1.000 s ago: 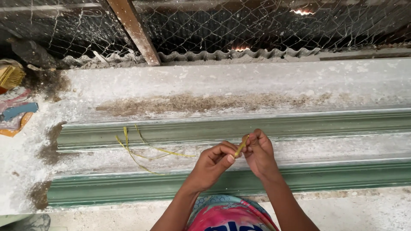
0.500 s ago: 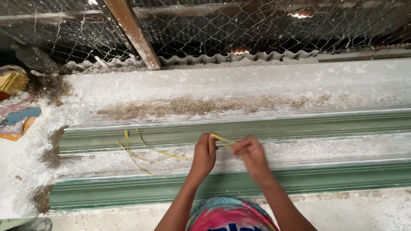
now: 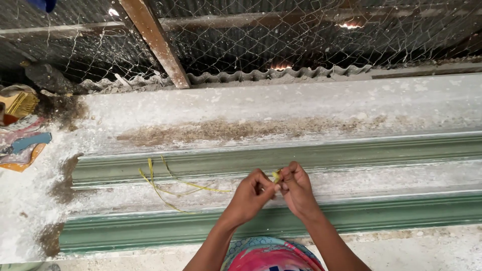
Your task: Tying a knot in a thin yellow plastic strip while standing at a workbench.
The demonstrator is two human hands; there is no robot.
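My left hand (image 3: 252, 194) and my right hand (image 3: 296, 188) meet over a long green moulded form (image 3: 381, 150) dusted with white plaster. Both pinch a small yellow fibre strip (image 3: 275, 175) between their fingertips. A loose bundle of thin yellow fibre strands (image 3: 170, 183) lies on the plaster-covered channel to the left of my left hand.
A white, stained plaster slab (image 3: 281, 108) runs behind the form. Wire mesh (image 3: 301, 30) and a slanted wooden post (image 3: 155, 42) stand at the back with corrugated sheeting. A brush and coloured cloths (image 3: 20, 130) lie at the far left.
My hands were apart half a second ago with the strip stretched between them; now they have come back together, fingertips pinching the strip. The view has shifted slightly.
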